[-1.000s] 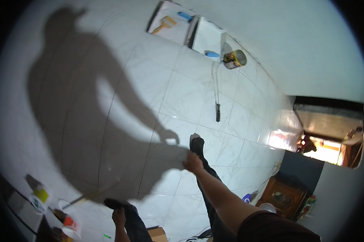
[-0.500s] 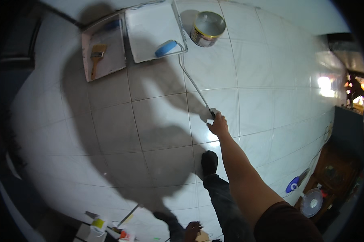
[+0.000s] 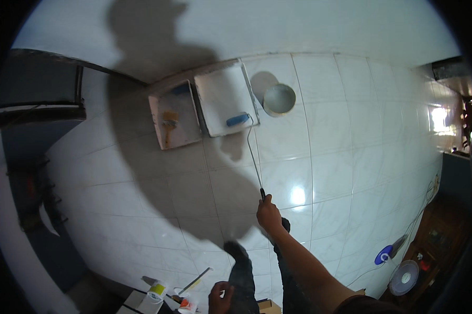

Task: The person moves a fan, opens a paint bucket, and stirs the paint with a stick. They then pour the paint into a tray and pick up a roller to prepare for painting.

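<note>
My right hand (image 3: 269, 214) is closed round the dark handle of a paint roller (image 3: 254, 158), whose thin wire frame runs away from me. The blue roller head (image 3: 238, 119) rests in the near right part of a white paint tray (image 3: 226, 94). Left of it, a second, smaller tray (image 3: 189, 140) holds a paintbrush (image 3: 168, 127) with a wooden handle. A round paint can (image 3: 279, 100), open at the top, stands to the right of the trays. My left hand (image 3: 221, 296) hangs low by my leg, its fingers loosely bent, with nothing visible in it.
The trays stand on white floor tiles (image 3: 283, 149) by a pale wall (image 3: 298, 26). A white tub (image 3: 157, 291) and a long thin tool (image 3: 195, 281) lie at lower left. At right are a standing fan (image 3: 404, 278), a cable and a wooden cabinet (image 3: 440, 235).
The view has tilted up, showing more wall. My right hand with the roller is nearer my body, and my left foot has come forward. The roller head remains in the tray.
</note>
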{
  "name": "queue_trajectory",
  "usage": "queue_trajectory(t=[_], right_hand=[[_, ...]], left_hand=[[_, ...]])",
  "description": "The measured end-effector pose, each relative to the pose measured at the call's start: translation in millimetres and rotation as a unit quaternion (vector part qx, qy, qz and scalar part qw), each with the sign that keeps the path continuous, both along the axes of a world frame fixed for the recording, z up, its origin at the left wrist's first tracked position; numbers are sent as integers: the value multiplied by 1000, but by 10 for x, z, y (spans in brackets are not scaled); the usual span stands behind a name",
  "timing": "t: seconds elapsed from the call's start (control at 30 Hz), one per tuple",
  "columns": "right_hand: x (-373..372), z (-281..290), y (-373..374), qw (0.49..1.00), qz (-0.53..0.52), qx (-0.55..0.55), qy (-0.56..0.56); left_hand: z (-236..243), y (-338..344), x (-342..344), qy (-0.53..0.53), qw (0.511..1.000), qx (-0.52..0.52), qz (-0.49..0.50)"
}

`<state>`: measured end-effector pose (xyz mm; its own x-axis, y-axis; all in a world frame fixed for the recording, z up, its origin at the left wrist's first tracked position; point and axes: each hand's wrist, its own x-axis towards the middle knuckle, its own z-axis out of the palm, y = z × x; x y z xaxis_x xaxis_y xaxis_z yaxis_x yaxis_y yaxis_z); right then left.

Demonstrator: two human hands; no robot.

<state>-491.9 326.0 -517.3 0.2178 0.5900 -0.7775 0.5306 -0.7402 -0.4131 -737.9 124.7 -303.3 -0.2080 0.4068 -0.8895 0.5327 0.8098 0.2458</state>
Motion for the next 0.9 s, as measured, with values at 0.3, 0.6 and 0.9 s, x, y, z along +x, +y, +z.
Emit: queue_trajectory(t=[0.3,0.6,0.9], right_hand=[[-505,182,2002,997,-1,-19,-70],[-591,400,2608,994,42,19,-104],[-563,1019,1472,989,123,12,-80]], left_hand=[[-201,710,-372,5,988,63,-144],[-221,1347,-708,47,971,74,-224],[-218,1279,-504,74,971,59,-220]])
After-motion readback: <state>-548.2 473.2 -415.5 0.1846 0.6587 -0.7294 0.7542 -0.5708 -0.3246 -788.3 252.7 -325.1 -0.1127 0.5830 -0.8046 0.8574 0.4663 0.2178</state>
